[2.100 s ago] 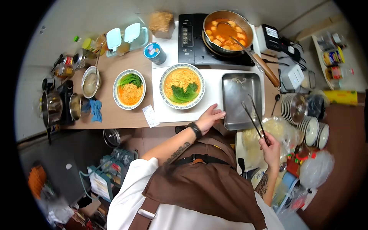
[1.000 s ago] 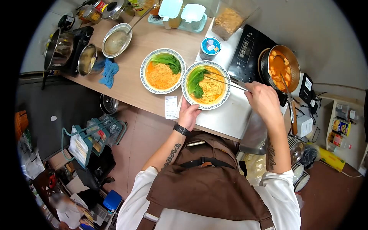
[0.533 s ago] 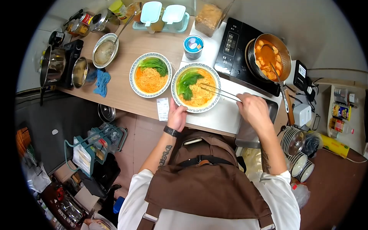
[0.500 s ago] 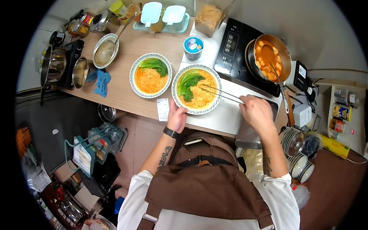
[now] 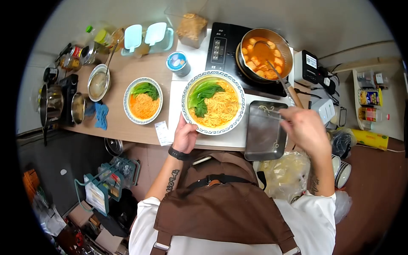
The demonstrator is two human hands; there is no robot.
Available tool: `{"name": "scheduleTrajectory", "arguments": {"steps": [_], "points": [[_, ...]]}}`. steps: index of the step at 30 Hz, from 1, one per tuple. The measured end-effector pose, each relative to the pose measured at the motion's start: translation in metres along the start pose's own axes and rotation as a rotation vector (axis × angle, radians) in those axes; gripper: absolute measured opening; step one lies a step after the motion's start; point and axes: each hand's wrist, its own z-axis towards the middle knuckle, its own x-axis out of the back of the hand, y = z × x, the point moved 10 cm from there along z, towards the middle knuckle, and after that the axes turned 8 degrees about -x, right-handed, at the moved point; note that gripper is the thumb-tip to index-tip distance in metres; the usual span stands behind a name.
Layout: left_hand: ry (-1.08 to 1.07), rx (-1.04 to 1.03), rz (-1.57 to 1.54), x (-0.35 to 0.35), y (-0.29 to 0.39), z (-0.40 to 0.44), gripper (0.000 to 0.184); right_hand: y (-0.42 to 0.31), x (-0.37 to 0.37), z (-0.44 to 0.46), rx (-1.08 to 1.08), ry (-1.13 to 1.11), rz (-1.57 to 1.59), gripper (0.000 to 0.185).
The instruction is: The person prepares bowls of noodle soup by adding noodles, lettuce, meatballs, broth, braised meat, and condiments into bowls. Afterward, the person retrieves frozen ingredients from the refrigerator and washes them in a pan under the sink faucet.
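Observation:
My left hand [image 5: 185, 135] holds the near-left rim of a patterned bowl [image 5: 213, 131], thumb on the edge. Inside are noodles [image 5: 221, 108] in orange broth, with leafy greens [image 5: 203, 97] at the left. The bowl looks lifted slightly above the white counter. To its right, my right hand [image 5: 304, 127] is closed at the edge of a dark metal tray [image 5: 263, 131]. It grips thin metal chopsticks [image 5: 273, 111], which are faint and blurred here. A few noodle strands lie in that tray. A second noodle bowl [image 5: 143, 119] with greens stands on the wooden counter to the left.
A pot [image 5: 280, 40] of orange soup with round pieces and a ladle [image 5: 278, 74] sits on the black induction cooker [image 5: 219, 51]. Behind the bowls are a blue-lidded can [image 5: 177, 63] and lidded containers [image 5: 156, 35]. A receipt [image 5: 163, 133] lies at the counter's edge.
My right hand has moved right with the chopsticks, from the noodles to the metal tray. The held bowl appears raised towards me. The view has shifted, too.

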Motion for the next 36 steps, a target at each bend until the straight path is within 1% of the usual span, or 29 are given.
{"name": "scheduleTrajectory", "arguments": {"steps": [1, 2, 4, 6, 8, 10, 11, 13, 14, 15, 18, 21, 25, 28, 29, 32, 33, 36], "points": [[-0.004, 0.015, 0.004, -0.004, -0.004, 0.003, 0.076, 0.019, 0.017, -0.003, -0.052, 0.07, 0.061, 0.018], [-0.007, 0.029, 0.008, -0.007, -0.007, 0.005, 0.075, 0.04, 0.027, 0.0, -0.161, 0.082, 0.022, 0.017], [-0.019, 0.041, 0.025, -0.013, -0.013, 0.013, 0.073, 0.065, 0.051, 0.016, -0.224, 0.225, -0.054, 0.018], [-0.033, 0.038, 0.052, -0.017, -0.019, 0.02, 0.07, 0.095, 0.036, 0.044, -0.239, 0.191, -0.111, 0.02], [-0.038, 0.036, 0.076, -0.018, -0.025, 0.027, 0.068, 0.113, 0.006, 0.074, -0.177, 0.17, -0.114, 0.024], [-0.055, 0.049, 0.09, -0.014, -0.031, 0.03, 0.067, 0.117, -0.026, 0.101, -0.214, 0.019, -0.127, 0.025], [-0.039, 0.045, 0.086, -0.016, -0.033, 0.031, 0.068, 0.12, -0.032, 0.106, -0.212, 0.006, -0.102, 0.024], [0.005, 0.029, 0.079, -0.023, -0.033, 0.032, 0.07, 0.123, -0.021, 0.099, -0.225, 0.033, -0.063, 0.023], [-0.01, 0.02, 0.083, -0.021, -0.034, 0.035, 0.069, 0.125, -0.016, 0.095, -0.226, 0.047, -0.045, 0.022], [-0.022, 0.014, 0.086, -0.015, -0.038, 0.038, 0.067, 0.129, -0.011, 0.09, -0.19, 0.115, -0.018, 0.021], [-0.035, 0.006, 0.094, -0.01, -0.04, 0.041, 0.066, 0.125, 0.019, 0.068, -0.23, 0.106, 0.034, 0.02], [-0.035, -0.005, 0.097, -0.01, -0.039, 0.044, 0.066, 0.11, 0.03, 0.052, -0.238, 0.074, 0.147, 0.02], [-0.019, -0.006, 0.084, -0.012, -0.038, 0.045, 0.068, 0.081, 0.003, 0.057, -0.021, 0.071, 0.144, 0.021], [0.003, -0.007, 0.05, -0.024, -0.033, 0.043, 0.071, 0.08, -0.008, 0.063, -0.076, 0.08, 0.118, 0.02], [0.003, -0.02, 0.044, -0.028, -0.03, 0.042, 0.071, 0.082, -0.001, 0.062, -0.075, 0.081, 0.115, 0.02], [-0.019, -0.039, 0.03, -0.026, -0.028, 0.04, 0.072, 0.102, 0.028, 0.064, -0.22, 0.133, 0.036, 0.021], [-0.024, -0.04, 0.031, -0.026, -0.028, 0.04, 0.073, 0.113, 0.027, 0.07, -0.276, 0.146, -0.015, 0.022], [-0.031, -0.045, 0.033, -0.024, -0.029, 0.04, 0.073, 0.129, -0.015, 0.101, -0.237, 0.051, -0.12, 0.023]]}}
